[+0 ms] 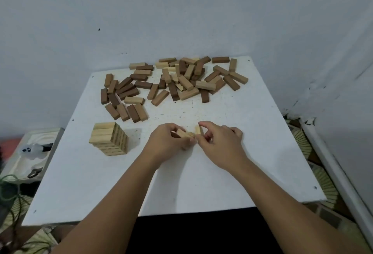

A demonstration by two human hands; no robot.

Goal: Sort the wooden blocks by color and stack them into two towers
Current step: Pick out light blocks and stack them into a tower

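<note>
A short tower of light wooden blocks (110,138) stands on the left side of the white table (262,153). A loose pile of mixed light and dark blocks (173,84) is spread over the far half of the table. At the table's middle my left hand (168,142) grips light blocks (184,133) lying on their side. My right hand (220,142) pinches another light block (198,129), held upright right beside them. The two hands nearly touch.
A grey wall rises just behind the table. To the left, lower down, sits a tray-like surface (24,161) with small items and a green cord. Patterned floor and a white ledge (333,165) lie to the right.
</note>
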